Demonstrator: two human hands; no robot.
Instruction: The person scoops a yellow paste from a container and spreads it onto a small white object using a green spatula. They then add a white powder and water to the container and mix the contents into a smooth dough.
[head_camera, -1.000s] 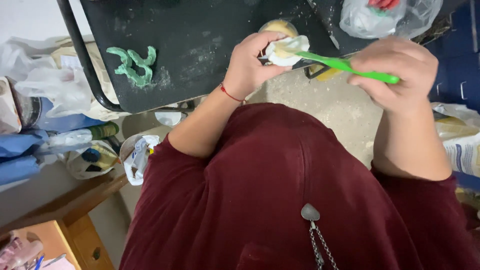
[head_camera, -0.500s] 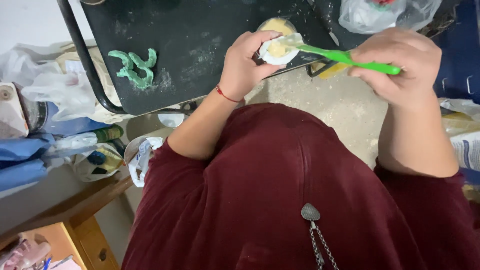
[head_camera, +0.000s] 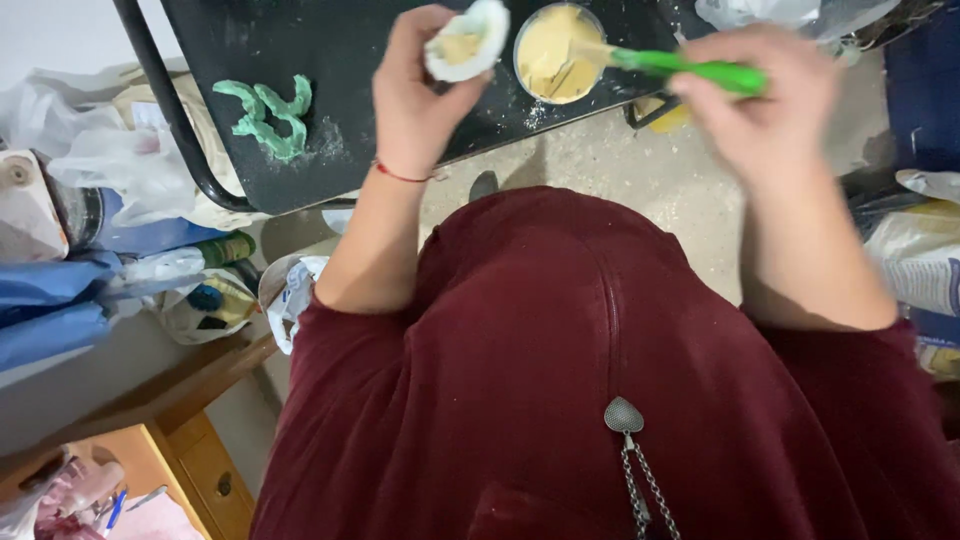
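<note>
My left hand (head_camera: 425, 95) holds a small white shell-like piece (head_camera: 468, 40) with yellowish paste in its hollow, raised over the black table (head_camera: 330, 45). My right hand (head_camera: 775, 100) grips the green handle of a brush (head_camera: 690, 70), whose tip reaches into a round tub of yellow paste (head_camera: 555, 52) standing on the table. The two hands are apart, the tub between them. A red thread circles my left wrist.
A green moulded figure (head_camera: 270, 115) lies on the table's left part amid white dust. Plastic bags and bottles (head_camera: 150, 250) crowd the floor at left, a wooden drawer unit (head_camera: 190, 460) at bottom left, sacks (head_camera: 925, 250) at right.
The brush has left the white piece and its tip now sits in the yellow tub. My left hand has moved left with the piece; the view has tilted, showing the whole tub.
</note>
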